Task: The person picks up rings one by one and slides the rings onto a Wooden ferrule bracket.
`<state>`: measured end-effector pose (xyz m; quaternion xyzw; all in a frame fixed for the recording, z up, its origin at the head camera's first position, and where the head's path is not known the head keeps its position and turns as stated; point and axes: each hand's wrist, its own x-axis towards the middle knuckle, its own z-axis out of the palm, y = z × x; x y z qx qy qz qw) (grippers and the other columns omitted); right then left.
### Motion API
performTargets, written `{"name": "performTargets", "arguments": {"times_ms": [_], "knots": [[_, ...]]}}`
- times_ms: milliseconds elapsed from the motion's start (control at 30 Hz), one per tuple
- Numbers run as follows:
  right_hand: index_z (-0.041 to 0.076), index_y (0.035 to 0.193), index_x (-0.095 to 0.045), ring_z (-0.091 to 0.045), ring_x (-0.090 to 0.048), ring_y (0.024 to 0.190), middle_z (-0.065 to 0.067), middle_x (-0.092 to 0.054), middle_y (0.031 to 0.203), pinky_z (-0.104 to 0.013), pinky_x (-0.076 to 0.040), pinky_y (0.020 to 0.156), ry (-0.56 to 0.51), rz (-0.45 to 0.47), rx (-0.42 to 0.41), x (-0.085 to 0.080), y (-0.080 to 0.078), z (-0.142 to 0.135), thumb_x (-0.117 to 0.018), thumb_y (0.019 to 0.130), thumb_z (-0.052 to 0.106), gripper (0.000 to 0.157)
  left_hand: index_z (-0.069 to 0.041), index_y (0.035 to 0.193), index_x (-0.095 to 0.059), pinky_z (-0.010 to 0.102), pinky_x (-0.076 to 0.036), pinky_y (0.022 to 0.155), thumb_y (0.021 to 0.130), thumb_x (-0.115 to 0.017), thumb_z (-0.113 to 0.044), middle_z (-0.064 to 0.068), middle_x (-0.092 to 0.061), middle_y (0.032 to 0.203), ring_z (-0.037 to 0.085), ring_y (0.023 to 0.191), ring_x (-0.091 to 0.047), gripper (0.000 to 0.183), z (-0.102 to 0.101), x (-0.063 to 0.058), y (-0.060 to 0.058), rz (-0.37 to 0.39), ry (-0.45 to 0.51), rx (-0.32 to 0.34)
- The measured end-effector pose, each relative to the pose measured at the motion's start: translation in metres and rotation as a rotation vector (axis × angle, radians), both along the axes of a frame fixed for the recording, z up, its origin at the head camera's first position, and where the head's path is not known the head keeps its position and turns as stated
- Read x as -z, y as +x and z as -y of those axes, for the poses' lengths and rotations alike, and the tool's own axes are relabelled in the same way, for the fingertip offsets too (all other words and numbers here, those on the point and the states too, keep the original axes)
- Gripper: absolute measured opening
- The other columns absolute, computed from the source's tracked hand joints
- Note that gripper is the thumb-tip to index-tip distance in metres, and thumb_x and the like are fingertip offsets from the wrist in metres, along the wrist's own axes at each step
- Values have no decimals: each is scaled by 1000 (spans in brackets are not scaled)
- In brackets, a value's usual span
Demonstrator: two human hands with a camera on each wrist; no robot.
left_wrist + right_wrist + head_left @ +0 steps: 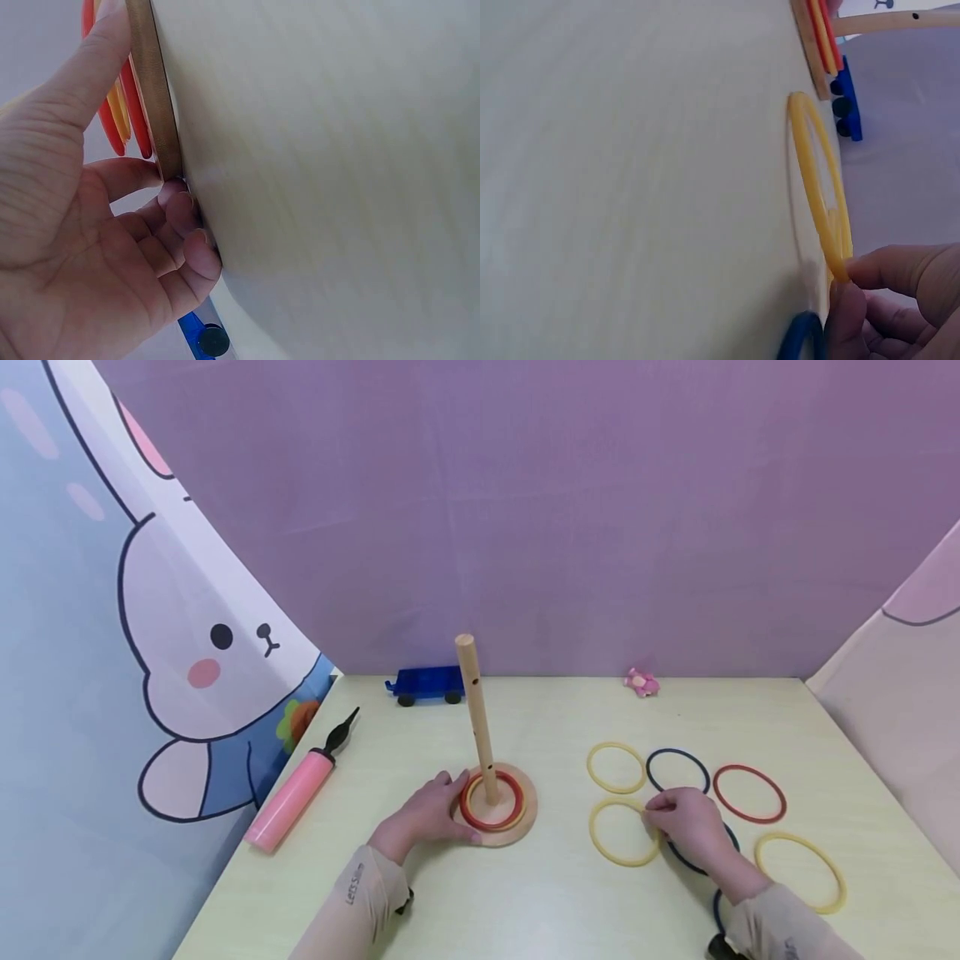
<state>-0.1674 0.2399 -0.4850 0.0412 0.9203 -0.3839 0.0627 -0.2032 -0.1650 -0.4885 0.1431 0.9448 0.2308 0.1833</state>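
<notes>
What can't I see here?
Head view: part of the middle blue ring, behind the right hand.
Head view: most of the nearest blue ring, behind the right sleeve.
Head view: right end of the blue cart, behind the wooden post.
Head view: details of the pink toy, too small.
Left wrist view: rest of the wooden base, past the top edge.

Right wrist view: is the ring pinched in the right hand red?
No, the right hand pinches a yellow ring.

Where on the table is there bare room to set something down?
Bare: between the wooden base and the left yellow rings; farther back, between the blue wagon and pink toy. Crowded: around the right hand, among dark blue rings.
</notes>
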Motion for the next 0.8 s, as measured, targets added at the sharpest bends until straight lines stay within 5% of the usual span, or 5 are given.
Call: {"name": "performTargets", "arguments": {"times_ms": [533,800], "knots": [[-8,100,-70,-18,-63,71,-16,-67,86,-31,-55,64,-346,70,-34,-30,1,30,-70,88,8,19,-19,155,-28,42,-44,90,67,-82,-59,2,-45,105,21,97,-47,110,0,0,1,-13,10,12],[-11,104,-67,-18,-63,71,-11,-66,84,-31,-56,67,-478,81,-102,-44,0,41,-70,90,11,27,-19,155,-28,43,-44,91,67,-82,-59,3,-46,106,21,97,-47,111,0,0,1,-8,11,7]]}}
